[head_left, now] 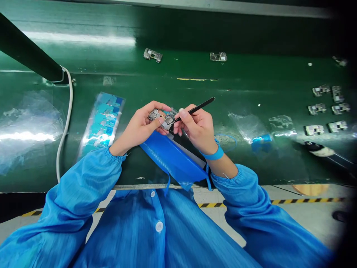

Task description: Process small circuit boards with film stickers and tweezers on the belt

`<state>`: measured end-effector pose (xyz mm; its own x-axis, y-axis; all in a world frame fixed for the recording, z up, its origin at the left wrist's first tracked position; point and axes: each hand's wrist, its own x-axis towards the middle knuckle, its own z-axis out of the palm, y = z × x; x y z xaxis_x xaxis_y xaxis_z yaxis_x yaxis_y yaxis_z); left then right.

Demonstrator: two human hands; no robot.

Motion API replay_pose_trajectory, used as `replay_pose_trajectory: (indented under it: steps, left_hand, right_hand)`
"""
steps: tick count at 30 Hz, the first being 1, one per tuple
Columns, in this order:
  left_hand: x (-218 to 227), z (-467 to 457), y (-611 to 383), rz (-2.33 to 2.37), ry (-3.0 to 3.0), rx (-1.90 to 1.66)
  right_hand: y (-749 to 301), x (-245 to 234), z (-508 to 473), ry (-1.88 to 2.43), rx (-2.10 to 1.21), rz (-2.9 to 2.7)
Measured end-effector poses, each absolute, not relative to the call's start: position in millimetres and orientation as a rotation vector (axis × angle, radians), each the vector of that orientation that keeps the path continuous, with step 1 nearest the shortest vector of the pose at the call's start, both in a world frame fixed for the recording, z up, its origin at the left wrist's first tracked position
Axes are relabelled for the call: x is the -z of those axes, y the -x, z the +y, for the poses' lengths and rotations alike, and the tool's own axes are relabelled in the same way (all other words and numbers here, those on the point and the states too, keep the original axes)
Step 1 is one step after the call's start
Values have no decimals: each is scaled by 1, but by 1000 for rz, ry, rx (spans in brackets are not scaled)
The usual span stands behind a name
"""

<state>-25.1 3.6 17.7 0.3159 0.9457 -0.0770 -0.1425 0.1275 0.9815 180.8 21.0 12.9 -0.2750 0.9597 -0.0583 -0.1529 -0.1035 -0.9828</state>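
Note:
Between the thumb and fingers of my left hand [142, 124] is a small circuit board [166, 122], held up near the middle of the bench. My right hand [198, 128] grips black tweezers [202, 105] like a pen, and their tip meets or nearly meets the board's right part. A blue strap [213, 152] circles my right wrist. Below both hands lies a blue sheet or pouch [174, 156] with a dark piece beside it, partly hidden by my right hand. Left of my left hand rests a clear sheet of blue film stickers [103, 119].
More circuit boards lie at the back, one on the left [153, 55] and one farther right [218, 56]; several others [317, 108] are grouped at the right. Clear film [28, 130] and a white cable [68, 111] are at left. A black-and-white tool [319, 149] lies at right.

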Motion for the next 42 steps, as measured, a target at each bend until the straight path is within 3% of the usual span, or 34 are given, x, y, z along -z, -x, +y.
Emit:
replay_pose_trajectory:
  steps: [42]
  left_hand:
    - [-12,5,25,896,-1229,-1045]
  right_hand:
    - [-179,-2,21,906,-1486,-1267]
